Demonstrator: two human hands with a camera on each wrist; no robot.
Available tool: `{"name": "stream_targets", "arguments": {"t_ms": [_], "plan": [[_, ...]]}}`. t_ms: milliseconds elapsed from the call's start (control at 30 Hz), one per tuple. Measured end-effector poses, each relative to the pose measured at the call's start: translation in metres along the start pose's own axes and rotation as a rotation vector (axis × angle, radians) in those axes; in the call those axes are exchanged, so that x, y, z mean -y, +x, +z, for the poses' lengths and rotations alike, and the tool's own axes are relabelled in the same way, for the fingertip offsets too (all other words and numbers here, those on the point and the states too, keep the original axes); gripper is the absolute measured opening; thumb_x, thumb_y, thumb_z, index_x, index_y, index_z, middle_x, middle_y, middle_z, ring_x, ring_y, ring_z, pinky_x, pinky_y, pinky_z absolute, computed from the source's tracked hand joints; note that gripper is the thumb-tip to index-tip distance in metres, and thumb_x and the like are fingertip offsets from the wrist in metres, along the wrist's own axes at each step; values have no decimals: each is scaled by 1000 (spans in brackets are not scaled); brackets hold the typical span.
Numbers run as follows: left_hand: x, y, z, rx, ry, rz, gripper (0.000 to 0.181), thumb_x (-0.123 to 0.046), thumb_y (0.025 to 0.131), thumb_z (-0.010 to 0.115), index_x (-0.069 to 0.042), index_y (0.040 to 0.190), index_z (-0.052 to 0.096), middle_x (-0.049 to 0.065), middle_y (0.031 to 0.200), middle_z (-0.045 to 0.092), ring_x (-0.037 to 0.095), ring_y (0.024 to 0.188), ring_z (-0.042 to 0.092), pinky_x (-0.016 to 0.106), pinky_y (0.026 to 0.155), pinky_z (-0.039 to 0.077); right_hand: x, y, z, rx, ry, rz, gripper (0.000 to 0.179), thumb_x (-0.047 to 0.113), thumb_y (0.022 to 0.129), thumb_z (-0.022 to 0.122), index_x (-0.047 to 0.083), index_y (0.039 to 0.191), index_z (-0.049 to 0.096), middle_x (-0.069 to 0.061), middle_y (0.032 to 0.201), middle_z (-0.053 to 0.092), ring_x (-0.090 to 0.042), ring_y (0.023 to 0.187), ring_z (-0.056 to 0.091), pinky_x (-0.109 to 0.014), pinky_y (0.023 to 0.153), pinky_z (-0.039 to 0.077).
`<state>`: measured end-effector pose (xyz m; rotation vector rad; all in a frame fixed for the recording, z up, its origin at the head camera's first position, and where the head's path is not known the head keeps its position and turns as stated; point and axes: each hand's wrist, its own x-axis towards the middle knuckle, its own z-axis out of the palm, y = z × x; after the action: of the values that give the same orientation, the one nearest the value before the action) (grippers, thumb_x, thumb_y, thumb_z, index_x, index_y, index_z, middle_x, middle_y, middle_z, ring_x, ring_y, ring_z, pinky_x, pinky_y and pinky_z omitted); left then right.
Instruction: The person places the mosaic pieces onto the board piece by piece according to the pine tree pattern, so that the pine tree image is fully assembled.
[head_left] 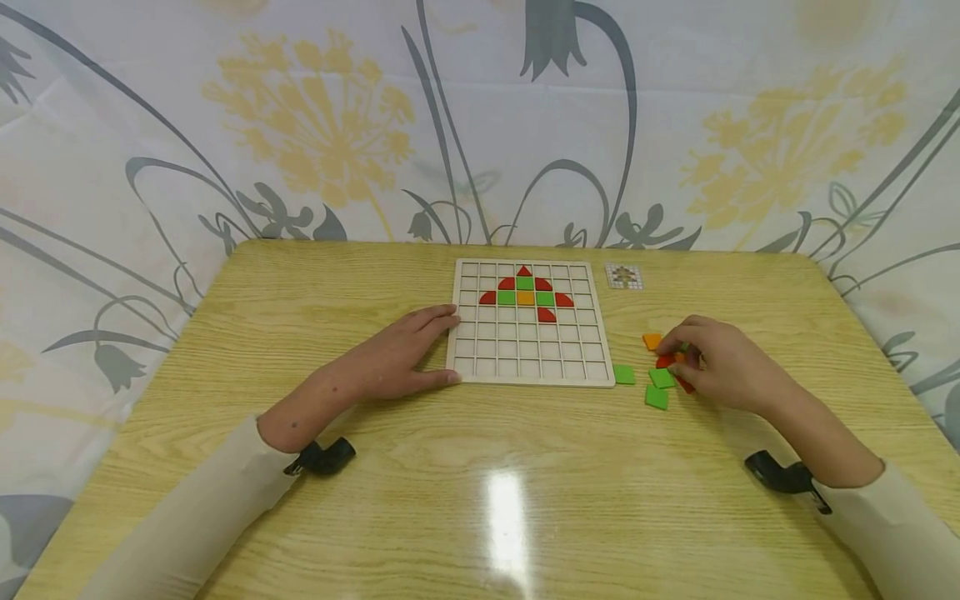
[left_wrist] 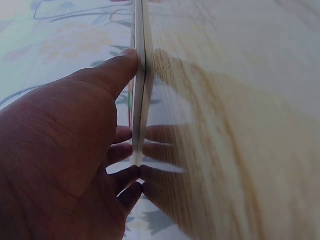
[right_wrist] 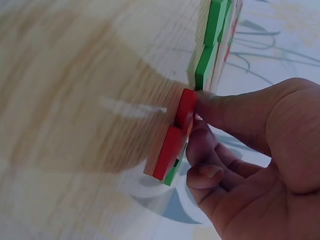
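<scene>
In the head view, a pale board [head_left: 532, 352] lies on the wooden surface [head_left: 405, 508], divided into small square compartments. Its farthest row holds a red triangle [head_left: 524, 272]. The next has a green square [head_left: 525, 283] between two red rounded pieces; the third runs red, green, orange, green, red, with an orange square [head_left: 526, 297] in the middle. One red rounded piece [head_left: 547, 315] sits in the fourth row. The left hand [head_left: 401, 354], fingers extended, rests at the board's left edge. Right of the board, a small patterned card [head_left: 624, 277] lies near its far corner, and loose green, red and orange pieces [head_left: 657, 397] lie nearer. The right hand [head_left: 723, 362] is over these, fingers bent.

In the left wrist view, the left thumb and fingers touch the board's edge, spread along it.

In the right wrist view, the right thumb and bent fingers are at a red piece [right_wrist: 185, 107]; whether they pinch it, I cannot tell. Green pieces [right_wrist: 214, 22] lie just beside it.
</scene>
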<state>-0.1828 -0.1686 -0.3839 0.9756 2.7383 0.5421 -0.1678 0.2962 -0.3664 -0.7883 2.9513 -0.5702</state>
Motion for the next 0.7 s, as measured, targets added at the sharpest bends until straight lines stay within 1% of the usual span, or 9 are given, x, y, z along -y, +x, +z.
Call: {"name": "stream_targets", "arguments": {"t_ms": [133,267,367,500,567,633,700], "plan": [[0,-1,-1,1,-4,-4,86,-53,102,68,-8,167,33,11,175,24,34,160,25,51,129,27,0,0,1,9,3,-24,22,-7,89,78,3,107,76,-7,102,66,-14,77,51,-28,64,47],[-1,-1,-1,6,-9,-8,86,-52,103,68,-9,167,32,11,175,23,34,161,24,52,129,26,1,0,1,7,5,-29,20,-7,89,79,6,103,75,-4,98,63,-13,76,50,-27,63,46],[-1,-1,-1,6,-10,-6,86,-52,103,68,-8,167,32,11,175,23,34,161,24,52,129,26,2,2,0,7,18,-39,20,-7,90,78,10,100,74,0,96,63,-12,77,54,-27,64,48],[0,-1,-1,-6,-7,7,85,-52,102,68,-7,166,33,12,174,25,34,160,25,52,129,27,7,7,-3,6,48,-50,19,-6,94,75,11,102,74,1,96,67,-10,79,59,-29,66,51],[0,-1,-1,-14,-4,15,85,-51,102,69,-6,166,34,12,174,26,34,160,26,51,129,27,12,11,-5,8,73,-48,17,-5,96,72,10,104,74,-1,97,68,-10,76,59,-29,65,51],[0,-1,-1,-21,-2,22,85,-51,102,69,-6,165,35,13,174,26,35,160,27,51,128,28,19,16,-6,23,114,-30,18,-5,98,68,11,105,74,-3,97,67,-11,66,58,-30,60,52],[0,-1,0,-20,-3,23,85,-51,102,69,-6,165,35,13,174,26,35,160,27,51,128,28,26,21,-6,25,132,-33,16,-3,100,67,11,105,73,-4,97,66,-10,65,58,-29,59,52]]}}
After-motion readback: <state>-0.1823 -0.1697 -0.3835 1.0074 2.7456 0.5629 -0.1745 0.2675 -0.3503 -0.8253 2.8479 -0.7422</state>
